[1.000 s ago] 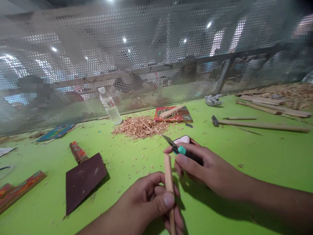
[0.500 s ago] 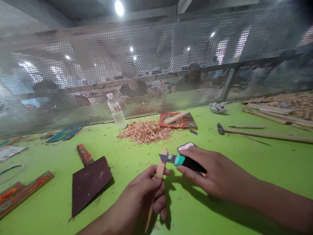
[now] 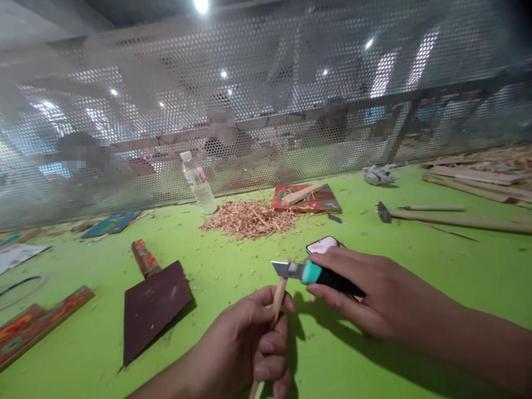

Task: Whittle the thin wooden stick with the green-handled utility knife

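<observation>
My left hand point(image 3: 260, 338) is closed round a slim strip of pale wood point(image 3: 279, 298), whose top end sticks up past the thumb and whose lower end shows below the fingers. In my right hand point(image 3: 374, 293) is a utility knife point(image 3: 332, 280) with a black and teal handle. Its blade lies across the top end of the wood, the tip pointing left. Partly behind the right hand, a phone point(image 3: 324, 244) rests on the green table.
Beyond the hands are a heap of wood shavings point(image 3: 253, 219), a water bottle point(image 3: 198, 184) and a painted board point(image 3: 332, 200). A hammer point(image 3: 440, 218) lies right. On the left are a dark brown sheet point(image 3: 155, 310) and painted wooden pieces point(image 3: 50, 327). A perforated metal screen point(image 3: 249, 149) stands behind.
The wood strip has turned in my left hand and now shows a narrower side. The knife remains in my right hand, its blade still at the strip's top. The view has shifted slightly.
</observation>
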### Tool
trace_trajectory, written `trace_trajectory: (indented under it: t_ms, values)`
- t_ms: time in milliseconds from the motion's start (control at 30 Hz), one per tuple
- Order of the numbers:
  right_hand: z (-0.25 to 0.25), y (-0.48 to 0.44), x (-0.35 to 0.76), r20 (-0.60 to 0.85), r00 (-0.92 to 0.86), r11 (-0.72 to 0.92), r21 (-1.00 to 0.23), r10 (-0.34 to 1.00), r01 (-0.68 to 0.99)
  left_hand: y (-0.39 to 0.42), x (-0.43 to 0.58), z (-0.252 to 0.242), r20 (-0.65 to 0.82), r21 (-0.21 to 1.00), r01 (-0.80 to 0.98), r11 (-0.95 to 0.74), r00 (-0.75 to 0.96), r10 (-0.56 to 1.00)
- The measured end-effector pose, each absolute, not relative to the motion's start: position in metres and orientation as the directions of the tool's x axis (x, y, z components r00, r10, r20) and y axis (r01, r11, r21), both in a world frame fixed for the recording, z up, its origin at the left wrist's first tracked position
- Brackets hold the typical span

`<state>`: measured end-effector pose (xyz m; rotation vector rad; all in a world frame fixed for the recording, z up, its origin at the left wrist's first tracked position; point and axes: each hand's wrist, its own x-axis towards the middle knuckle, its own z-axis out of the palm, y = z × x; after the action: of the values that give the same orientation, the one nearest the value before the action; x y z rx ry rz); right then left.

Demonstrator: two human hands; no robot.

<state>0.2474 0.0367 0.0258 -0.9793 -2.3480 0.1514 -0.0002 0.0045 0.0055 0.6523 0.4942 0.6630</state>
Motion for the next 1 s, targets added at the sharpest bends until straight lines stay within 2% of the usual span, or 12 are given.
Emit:
trace_trajectory:
  t_ms: [133, 300, 733, 867, 1000]
  values:
    - [0.024, 0.037, 0.247, 0.481, -0.554, 0.728, -0.345, 0.679, 0.592, 0.004, -0.001, 0.0, -0.187, 0.681, -0.398, 0.614, 0.717, 0.672]
    - [0.021, 0.037, 0.249, 0.477, -0.565, 0.732, -0.321, 0.673, 0.601, 0.004, -0.001, -0.002, -0.207, 0.69, -0.375, 0.619, 0.718, 0.665]
    - [0.024, 0.038, 0.25, 0.508, -0.498, 0.705, -0.398, 0.702, 0.588, 0.001, 0.001, 0.007, -0.321, 0.687, -0.298, 0.663, 0.694, 0.645]
    - [0.028, 0.038, 0.248, 0.442, -0.442, 0.625, -0.53, 0.781, 0.573, 0.001, 0.005, 0.008, -0.306, 0.704, -0.303, 0.643, 0.687, 0.659]
    - [0.036, 0.033, 0.243, 0.208, -0.349, 0.368, -0.787, 0.914, 0.495, -0.003, 0.006, 0.01, -0.324, 0.696, -0.318, 0.644, 0.662, 0.676]
